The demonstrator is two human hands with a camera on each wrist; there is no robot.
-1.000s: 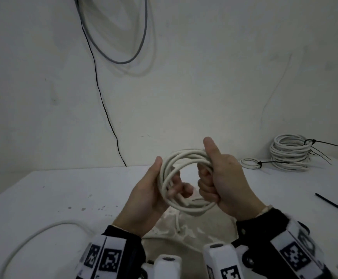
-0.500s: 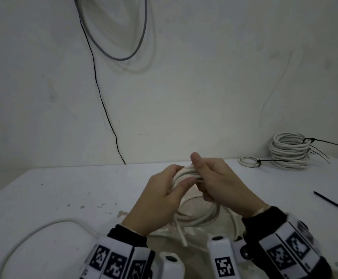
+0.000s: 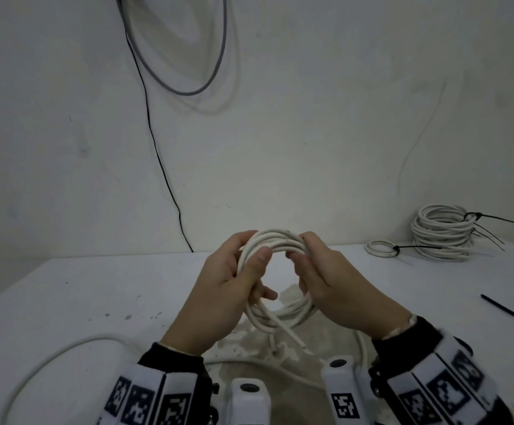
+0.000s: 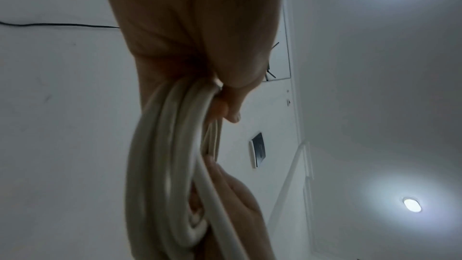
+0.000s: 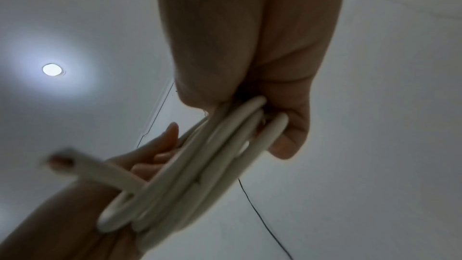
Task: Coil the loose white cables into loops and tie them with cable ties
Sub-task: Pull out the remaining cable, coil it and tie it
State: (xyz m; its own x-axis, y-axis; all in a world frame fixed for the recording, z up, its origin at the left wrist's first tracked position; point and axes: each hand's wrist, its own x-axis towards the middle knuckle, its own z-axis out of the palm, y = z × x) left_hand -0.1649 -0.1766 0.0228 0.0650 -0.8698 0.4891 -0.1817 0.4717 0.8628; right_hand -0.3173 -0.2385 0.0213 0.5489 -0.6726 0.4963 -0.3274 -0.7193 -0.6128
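A white cable coil (image 3: pixel 275 242) of several loops is held upright above the table between both hands. My left hand (image 3: pixel 237 277) grips its left side, thumb across the front of the strands (image 4: pixel 175 145). My right hand (image 3: pixel 314 268) grips the right side, fingers curled round the loops (image 5: pixel 225 145). A short free end (image 3: pixel 292 335) hangs down from the coil's bottom, and its blurred cut tip (image 5: pixel 62 160) shows in the right wrist view. A loose white cable (image 3: pixel 50 360) curves over the table at lower left.
At the back right lie a big tied white coil (image 3: pixel 441 237) and a small tied one (image 3: pixel 381 249), both with black ties. A loose black cable tie (image 3: pixel 510 311) lies at the right edge. Grey and black wires (image 3: pixel 160 154) hang on the wall. The white table (image 3: pixel 96 296) is stained near me.
The hands have parted from the coil's top to its left and right sides, opening the loop out to face me. The coil sits slightly higher than half a second ago.
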